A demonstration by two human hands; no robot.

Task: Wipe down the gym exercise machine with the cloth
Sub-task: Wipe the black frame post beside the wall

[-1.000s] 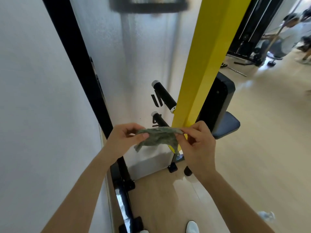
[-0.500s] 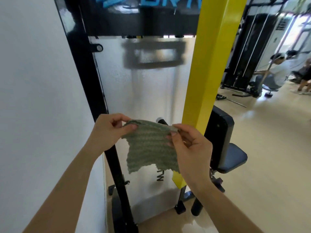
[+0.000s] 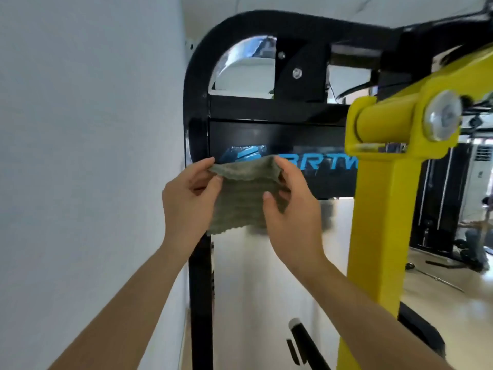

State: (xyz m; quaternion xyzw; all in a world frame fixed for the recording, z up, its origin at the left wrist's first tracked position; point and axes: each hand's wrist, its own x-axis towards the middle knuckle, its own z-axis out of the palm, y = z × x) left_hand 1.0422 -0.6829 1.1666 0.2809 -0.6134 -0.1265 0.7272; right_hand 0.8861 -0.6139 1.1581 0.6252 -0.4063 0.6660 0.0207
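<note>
Close beside a pale wall stood the gym machine, and the work on it seemed hardly begun. The grey-green cloth hung spread out between the two hands, in front of the lower edge of the dark logo panel — whether it touched the panel, I could not tell. The left hand pinched its upper left corner between thumb and fingers. The right hand gripped the upper right edge, with fingers curled behind the fabric.

As I judged it, the cloth was only being made ready, so nearly all the wiping was left: the panel, the curved black frame around it, the frosted shield below, the yellow arm to the right and the black handle with a pale tip lower down. No wet streak or cleaned patch showed anywhere.

Further out lay a light, wooden-looking floor — with other dark machines at the far right, too blurred to describe.
</note>
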